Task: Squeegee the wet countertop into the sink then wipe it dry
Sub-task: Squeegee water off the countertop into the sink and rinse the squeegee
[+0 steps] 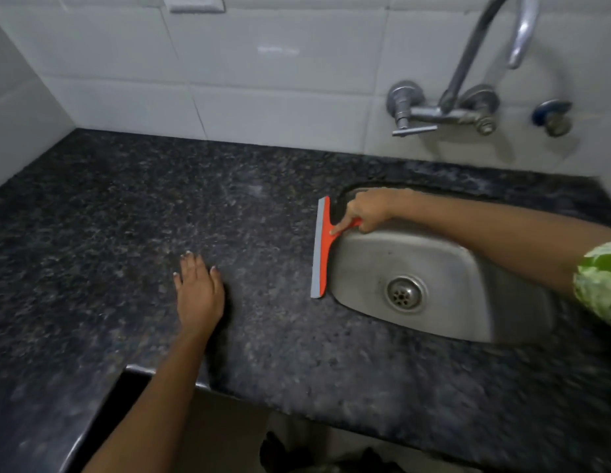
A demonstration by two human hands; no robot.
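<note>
1. At the lower middle of the frame, your left hand (198,292) lies open and flat, palm down on the dark speckled granite countertop (126,213), gripping nothing. Leave it planted there as a brace, well apart from the blade's path, so your pull stays even.

2. Right of centre, the orange-handled squeegee with the grey rubber blade (321,249) stands along the left lip of the oval stainless steel sink (444,268), blade edge on the stone just beside the rim. Your right hand (367,209) is closed around the short orange handle, forefinger stretched along it toward the blade.

3. This looks like the end of a stroke. Carry the blade fully over the lip so the water drops toward the round drain (404,294) and does not pool at the rim.

4. For the next pass, set the blade down toward the left of the frame and draw it rightward to the sink in one pull, with firm, level pressure and the handle tilted slightly back.

5. Overlap each pass, and work from the near edge toward the back strip under the white tiled wall (263,63) at the top.

6. Mind the narrow strip behind the sink, below the chrome wall tap (464,80) at upper right; a short angled stroke should suit it. No drying cloth is in view.
</note>
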